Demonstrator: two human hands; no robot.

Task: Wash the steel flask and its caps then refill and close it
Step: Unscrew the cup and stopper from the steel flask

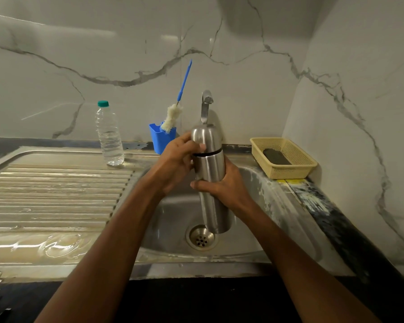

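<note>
The steel flask point(214, 183) is in the middle of the frame, held above the basin of the sink point(261, 201). The right hand point(224, 185) grips the body of the flask from the right side, with the fingers curled around the front of it, a little above its middle. The left hand point(180, 157) is higher and to the left; its fingers wrap around the outer cap point(204, 139), just above the dark gap where the cap meets the body. So the flask is between the two hands, the left one on the top part and the right one on the body.

Around them, the wall is pale marble with grey veins and it makes a corner at the right of the frame. The steel draining board point(56, 194) with ribs fills the left side, and it looks wet and stained. The dark worktop point(331, 220) runs along the right edge. The drain point(201, 236) is just below the bottom of the flask.

Behind the flask stands the tap point(206, 106). At the upper left of the sink stands a clear plastic bottle point(109, 136) with a green lid. A blue holder point(162, 139) carries a bottle brush point(175, 113) with a blue handle. At the right, a yellow basket point(283, 157) holds a dark scrub pad point(276, 156).

The long axis of the flask is almost upright, tilted slightly, with the rounded cap upward toward the tap and the base downward toward the drain.
</note>
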